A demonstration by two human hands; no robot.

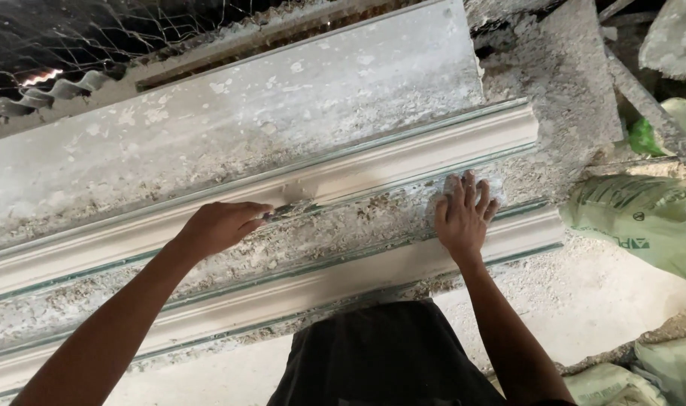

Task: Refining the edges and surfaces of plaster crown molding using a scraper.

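Two long white plaster cornice mouldings lie side by side on a crusted workbench (343,83). My left hand (221,225) is closed around a small scraping tool (292,210), whose tip presses against the lower edge of the far moulding (403,162). My right hand (463,214) lies flat with fingers spread on the rough plaster strip between the two mouldings, just above the near moulding (320,289).
Green-white sacks (644,222) lie at the right and another sack (644,372) at the lower right. Corrugated sheeting and wire mesh (72,45) run along the top left. Plaster crumbs cover the bench and the floor (584,293).
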